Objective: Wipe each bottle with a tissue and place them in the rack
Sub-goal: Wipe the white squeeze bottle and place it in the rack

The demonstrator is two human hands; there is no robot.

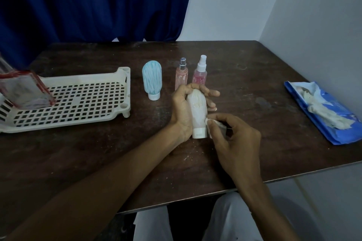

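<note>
A: Holding the pale, soft plastic squeeze bottle [196, 112] is the left hand [183, 109]: the fingers are wrapped around its rounded upper end, and the white cap points toward the person. The bottle is tilted, just above the dark brown wooden table [254, 76].

B: And the right hand [233, 139]?

A: It pinches a small white tissue [210, 123] between thumb and fingertips, and the tissue touches the bottle near the cap.

B: What stands around the hands?

A: Just behind the left hand there are two pink spray bottles, upright and close together: a slim one with a silver nozzle [181, 75] and a wider one with a white nozzle [200, 72]. To their left stands a light blue squeeze bottle [152, 79], resting on its white cap.

B: Where is the rack?

A: The cream plastic rack with a perforated floor [78, 101] lies at the left side of the table, well apart from the hands. At its left end sits a clear container with red edges [23, 90]. At the right side lies an open blue tissue packet [321, 111] with white tissues showing.
</note>
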